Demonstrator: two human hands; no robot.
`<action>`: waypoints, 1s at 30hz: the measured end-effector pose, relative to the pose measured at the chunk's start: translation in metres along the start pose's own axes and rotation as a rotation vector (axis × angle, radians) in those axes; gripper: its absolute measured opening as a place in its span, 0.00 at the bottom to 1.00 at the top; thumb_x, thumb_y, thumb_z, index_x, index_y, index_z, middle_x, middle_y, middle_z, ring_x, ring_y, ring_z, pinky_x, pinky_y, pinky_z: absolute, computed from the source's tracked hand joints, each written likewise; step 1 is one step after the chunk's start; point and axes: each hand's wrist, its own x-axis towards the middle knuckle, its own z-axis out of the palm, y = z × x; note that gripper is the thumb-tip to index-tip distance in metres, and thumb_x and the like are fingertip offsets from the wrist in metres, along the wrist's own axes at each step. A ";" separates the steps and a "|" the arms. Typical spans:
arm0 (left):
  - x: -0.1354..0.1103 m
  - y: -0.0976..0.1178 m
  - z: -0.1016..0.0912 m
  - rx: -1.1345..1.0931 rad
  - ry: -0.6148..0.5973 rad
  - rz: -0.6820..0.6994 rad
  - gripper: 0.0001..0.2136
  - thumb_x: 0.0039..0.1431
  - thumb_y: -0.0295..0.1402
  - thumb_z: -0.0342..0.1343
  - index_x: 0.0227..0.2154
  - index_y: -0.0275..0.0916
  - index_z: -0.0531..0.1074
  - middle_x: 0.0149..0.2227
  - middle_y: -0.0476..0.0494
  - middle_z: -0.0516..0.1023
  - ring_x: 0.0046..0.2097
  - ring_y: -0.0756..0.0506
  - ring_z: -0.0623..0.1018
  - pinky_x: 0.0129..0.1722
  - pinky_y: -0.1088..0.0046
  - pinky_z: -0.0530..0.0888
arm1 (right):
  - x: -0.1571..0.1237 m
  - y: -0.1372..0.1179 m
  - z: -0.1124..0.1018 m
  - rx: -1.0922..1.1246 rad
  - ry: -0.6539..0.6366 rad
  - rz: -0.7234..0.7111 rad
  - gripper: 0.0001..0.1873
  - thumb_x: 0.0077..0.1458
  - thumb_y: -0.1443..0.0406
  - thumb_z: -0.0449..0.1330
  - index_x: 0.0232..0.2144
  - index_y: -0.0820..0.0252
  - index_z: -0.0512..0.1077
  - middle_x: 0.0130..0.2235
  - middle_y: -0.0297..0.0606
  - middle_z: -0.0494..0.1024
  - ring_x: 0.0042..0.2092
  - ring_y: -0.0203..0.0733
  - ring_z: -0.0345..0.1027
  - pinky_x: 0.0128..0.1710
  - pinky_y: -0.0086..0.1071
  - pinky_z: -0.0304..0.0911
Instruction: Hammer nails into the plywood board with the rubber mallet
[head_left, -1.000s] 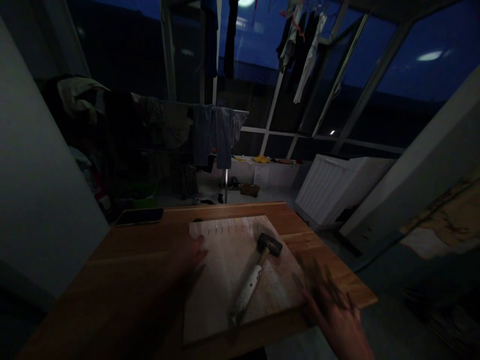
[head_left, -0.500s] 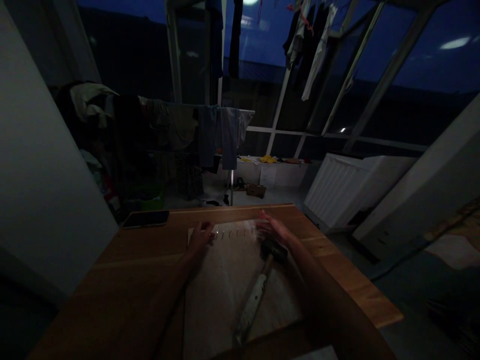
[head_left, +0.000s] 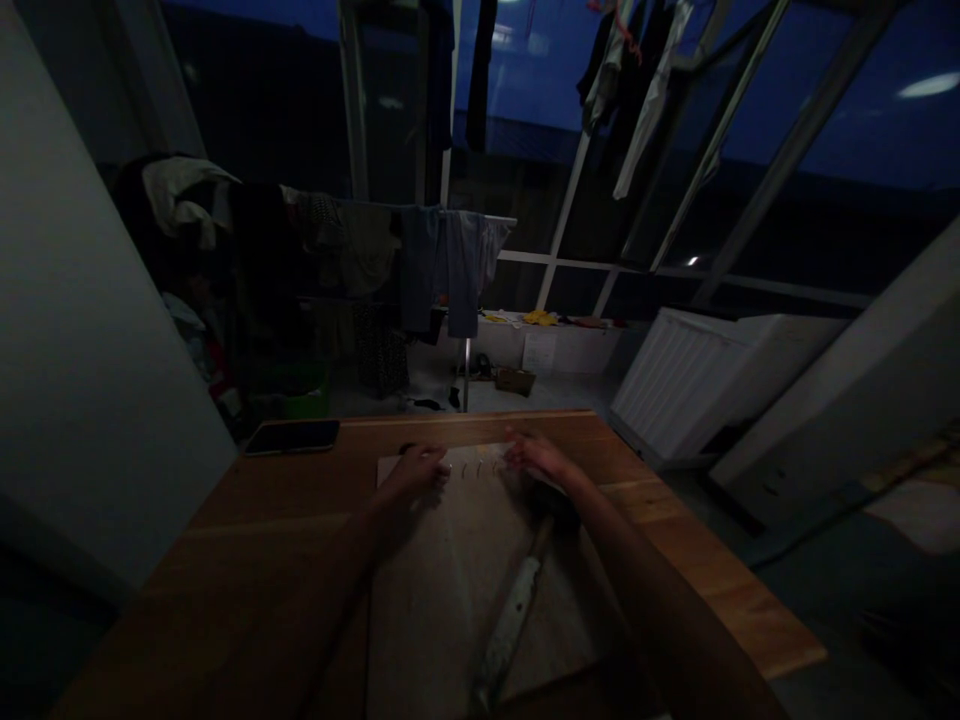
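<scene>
A row of several thin upright nails stands near the far edge of a pale wooden board. At the row's left end is my left hand, fingers loosely bent and apart, covering some nails; contact is hard to make out in the dim light. My right hand reaches in from the other side with its fingers apart, fingertips beside the right end of the row. Below my right wrist lies a hammer, its dark head partly shadowed and its worn pale handle pointing toward me.
The board rests on a wooden table. A phone lies at the table's far left corner. Beyond stand a rack of hanging clothes, a green basket and a white ribbed cabinet-like thing. A pale wall rises at left.
My left hand has moved right, over the nails at that end. My right hand has shifted slightly left toward the row's right end. The hammer still lies on the board.
</scene>
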 end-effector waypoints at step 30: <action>0.007 0.008 0.025 0.730 -0.127 0.600 0.09 0.57 0.28 0.56 0.27 0.38 0.80 0.32 0.41 0.83 0.37 0.42 0.78 0.44 0.67 0.71 | -0.022 -0.034 0.046 -0.949 -0.239 -0.328 0.14 0.56 0.76 0.61 0.42 0.61 0.82 0.44 0.48 0.86 0.48 0.46 0.79 0.45 0.28 0.65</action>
